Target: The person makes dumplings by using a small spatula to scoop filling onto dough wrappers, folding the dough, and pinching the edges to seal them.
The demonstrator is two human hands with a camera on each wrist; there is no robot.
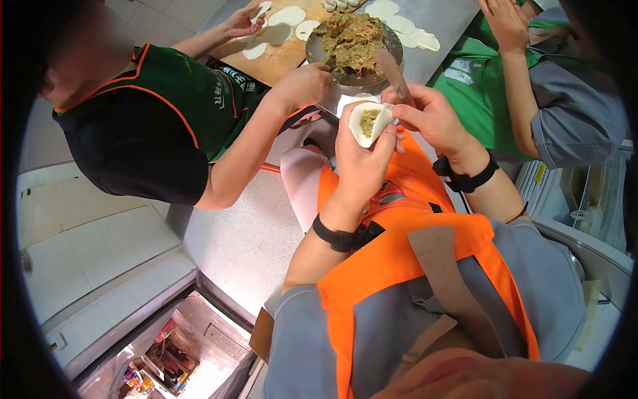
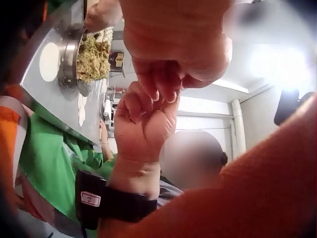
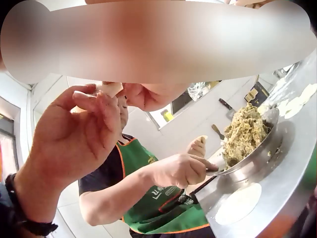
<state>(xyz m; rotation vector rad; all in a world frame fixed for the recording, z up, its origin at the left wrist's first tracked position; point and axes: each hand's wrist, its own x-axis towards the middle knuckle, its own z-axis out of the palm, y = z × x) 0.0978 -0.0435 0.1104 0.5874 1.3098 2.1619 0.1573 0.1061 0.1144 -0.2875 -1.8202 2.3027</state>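
My left hand (image 1: 359, 159) cradles a round white dumpling wrapper (image 1: 381, 121) with greenish minced filling (image 1: 368, 124) inside. Thumb and fingertips of my right hand (image 1: 435, 120) pinch the wrapper's edge, folding it on that side. That same hand also holds a flat filling spatula (image 1: 391, 70), its blade pointing away toward the bowl. In the right wrist view a pale bit of the wrapper (image 3: 112, 88) shows between my hands. My hands hide the wrapper in the left wrist view. Beyond them stands a metal bowl (image 1: 316, 50) heaped with filling (image 1: 349, 36).
More round wrappers lie on the wooden board (image 1: 266, 65) and on the metal table (image 1: 452, 50). At the left, a person in a dark green apron (image 1: 193, 86) reaches to the bowl. Another person in a bright green apron (image 1: 468, 100) is close at the right.
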